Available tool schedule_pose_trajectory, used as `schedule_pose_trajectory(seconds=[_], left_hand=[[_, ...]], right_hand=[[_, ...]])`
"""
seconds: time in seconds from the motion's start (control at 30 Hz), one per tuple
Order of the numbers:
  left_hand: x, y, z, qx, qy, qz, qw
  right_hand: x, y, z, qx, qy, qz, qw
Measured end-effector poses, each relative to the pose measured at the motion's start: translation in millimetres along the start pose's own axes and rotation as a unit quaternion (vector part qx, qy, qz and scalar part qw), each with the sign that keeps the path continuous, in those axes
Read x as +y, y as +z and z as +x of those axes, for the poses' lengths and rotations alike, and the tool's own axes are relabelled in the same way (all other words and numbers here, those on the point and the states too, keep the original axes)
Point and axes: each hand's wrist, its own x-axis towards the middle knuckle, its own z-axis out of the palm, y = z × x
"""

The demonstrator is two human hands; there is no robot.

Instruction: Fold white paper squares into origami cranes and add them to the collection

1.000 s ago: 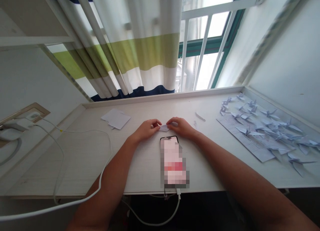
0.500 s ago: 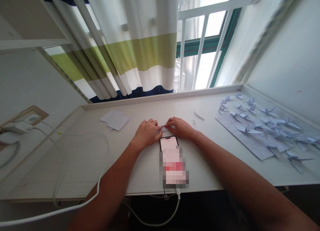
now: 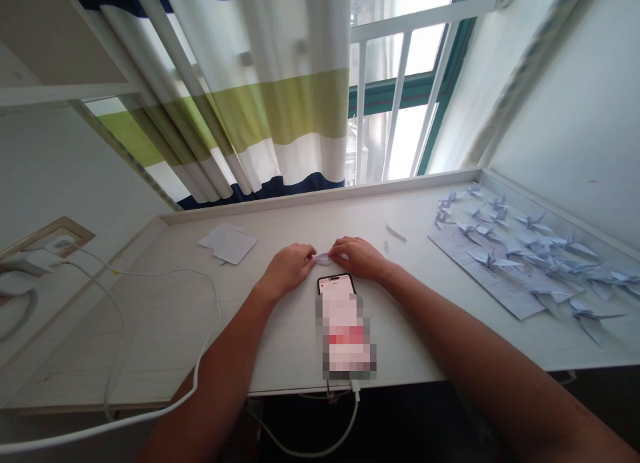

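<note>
Between my hands, just beyond the phone, lies a small piece of folded paper point(image 3: 323, 258), pale and partly covered by fingers. My left hand point(image 3: 291, 266) pinches its left end with thumb and fingers together. On the other end, my right hand point(image 3: 356, 255) is closed, its fingertips pressing the paper near the table. A phone point(image 3: 345, 326) lies face up below both hands, its screen lit and mostly blurred out, with a charging cable point(image 3: 356, 387) plugged into its lower end.
Several folded paper cranes point(image 3: 493, 259) spread over the table's right side, some on a printed sheet point(image 3: 480, 276). Loose paper squares point(image 3: 230, 241) lie at the left. Paper scraps point(image 3: 397, 232) rest beyond my right hand. A white cable point(image 3: 219, 296) crosses my left forearm.
My left hand has drawn slightly left and its fingers have curled in. More of the folded paper now shows between my hands. My right hand stays nearly in place.
</note>
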Motion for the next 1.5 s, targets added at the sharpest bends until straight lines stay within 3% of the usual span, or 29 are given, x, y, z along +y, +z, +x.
schedule_pose_trajectory(seconds=[0.43,0.73,0.83,0.93,1.03,1.2,1.37,1.5], left_hand=[[-26.1,3.9,4.5,-0.031,-0.022,-0.182,0.983],[-25.9,2.6,5.4,-0.062,-0.082,-0.329,0.939],[-27.4,6.6,6.7,-0.048,-0.103,-0.377,0.919],[-27.7,8.3,7.8,0.001,-0.085,-0.407,0.909],[-24.2,7.1,8.0,0.05,-0.061,-0.439,0.895],[-14.2,4.2,7.6,0.101,-0.057,-0.451,0.885],[-10.0,3.8,7.4,0.093,-0.053,-0.493,0.863],[-8.3,5.1,7.9,0.086,-0.053,-0.493,0.864]], right_hand=[[-2.0,0.6,-2.8,0.025,0.043,0.031,0.998],[4.2,5.8,-0.9,0.027,0.016,0.047,0.998],[4.4,5.1,-1.6,0.042,0.029,0.086,0.995],[4.8,3.8,-2.3,0.073,0.067,0.175,0.98],[5.9,3.1,-1.8,0.112,0.101,0.286,0.946],[5.2,0.8,-2.3,0.091,0.1,0.43,0.892],[-0.1,-2.6,-3.7,0.115,0.085,0.463,0.875],[-3.7,-1.6,-3.2,0.121,0.076,0.479,0.866]])
